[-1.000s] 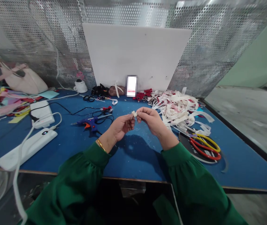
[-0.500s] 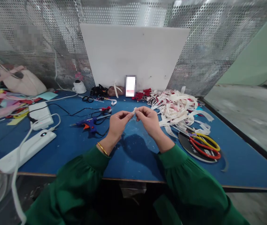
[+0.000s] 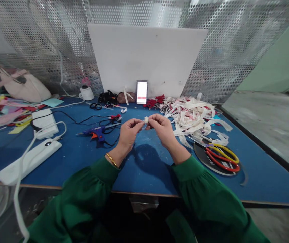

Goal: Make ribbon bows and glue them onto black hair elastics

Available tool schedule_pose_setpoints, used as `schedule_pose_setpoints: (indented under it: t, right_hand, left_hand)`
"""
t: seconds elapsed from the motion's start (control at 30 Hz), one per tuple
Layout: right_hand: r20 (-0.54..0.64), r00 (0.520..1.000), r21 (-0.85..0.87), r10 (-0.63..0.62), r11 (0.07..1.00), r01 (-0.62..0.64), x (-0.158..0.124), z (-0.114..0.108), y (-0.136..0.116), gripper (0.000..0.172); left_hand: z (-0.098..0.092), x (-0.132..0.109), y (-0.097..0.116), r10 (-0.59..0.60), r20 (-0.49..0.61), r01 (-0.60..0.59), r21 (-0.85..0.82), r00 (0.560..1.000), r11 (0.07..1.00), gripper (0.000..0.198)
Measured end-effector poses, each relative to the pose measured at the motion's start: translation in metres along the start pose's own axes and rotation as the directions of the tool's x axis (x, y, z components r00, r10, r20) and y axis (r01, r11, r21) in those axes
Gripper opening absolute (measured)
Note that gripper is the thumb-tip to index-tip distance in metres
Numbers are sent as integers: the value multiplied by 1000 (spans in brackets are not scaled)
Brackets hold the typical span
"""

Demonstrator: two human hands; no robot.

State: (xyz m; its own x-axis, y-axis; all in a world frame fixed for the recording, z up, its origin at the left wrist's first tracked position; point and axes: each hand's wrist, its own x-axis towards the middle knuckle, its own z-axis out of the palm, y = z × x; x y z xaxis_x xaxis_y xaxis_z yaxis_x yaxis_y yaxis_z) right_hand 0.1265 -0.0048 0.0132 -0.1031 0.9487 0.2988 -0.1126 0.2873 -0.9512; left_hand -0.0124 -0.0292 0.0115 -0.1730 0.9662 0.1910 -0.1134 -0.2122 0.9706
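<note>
Between my fingertips is a small bunched off-white piece of ribbon (image 3: 146, 119); its exact shape is too small to make out. My left hand (image 3: 129, 134) pinches it from the left, thumb and forefinger pressed together. From the other side my right hand (image 3: 161, 131) grips it the same way. Both hands are held over the middle of the blue table (image 3: 146, 184). A heap of white printed ribbons (image 3: 191, 113) lies beyond my right hand. To the left of my left hand rests a blue glue gun (image 3: 97, 133) with an orange trigger.
Red- and yellow-handled scissors (image 3: 222, 157) lie on a black disc at right. A white power bank (image 3: 30, 162) and its cable take up the left front. A lit phone (image 3: 141, 92) leans against a white board (image 3: 148, 57). A pale handbag (image 3: 25, 84) sits back left.
The off-white piece now shows more between my fingertips, its bunched top turned up. My hands have barely shifted and keep hold of it.
</note>
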Motion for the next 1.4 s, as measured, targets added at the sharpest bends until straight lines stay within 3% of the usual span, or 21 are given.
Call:
schedule_pose_setpoints:
  t: [0.17,0.3,0.43,0.53,0.67,0.73,0.8,0.93,1.03,1.27,1.4]
  right_hand:
    - [23,999,-63,-28,998,30,-1,2,-1,12]
    - [-16,1000,-16,-11,1000,11,0,0,-1,10]
    - [24,1000,7,-19,1000,19,0,-1,-5,8]
    - [77,996,-30,-32,999,35,-2,-1,-8,8]
    - [152,986,-111,-73,990,90,-4,-3,-11,8]
    - [158,983,-145,-90,983,113,-2,-4,-10,9]
    - [125,990,-142,-73,986,90,0,-6,-7,11]
    - [51,997,-57,60,997,-57,3,-6,-1,32]
    - [104,987,-42,125,992,-121,1,-3,2,40]
    - [73,997,-43,34,999,-31,-1,-2,3,28]
    - [28,999,-59,-16,998,18,1,-5,0,18]
  left_hand:
    - [0,0,-2,25,-16,-24,13,1000,1000,12]
    - [0,0,-2,28,-16,-27,31,999,999,9]
    - [-2,1,0,7,-78,-5,24,997,1000,29]
    - [-5,4,0,-138,-120,133,-44,983,990,40]
    - [-6,5,-4,-352,104,364,-136,930,921,42]
    - [-5,4,-6,-336,99,348,-166,937,922,39]
    - [-3,4,-7,-282,25,282,-176,959,943,35]
    - [-1,3,-5,-171,-62,161,-150,983,976,31]
    - [0,2,-4,-130,-63,120,-139,990,983,31]
    - [0,2,-6,-257,9,253,-211,966,944,26]
    - [-1,2,-5,-247,-10,241,-174,969,955,25]
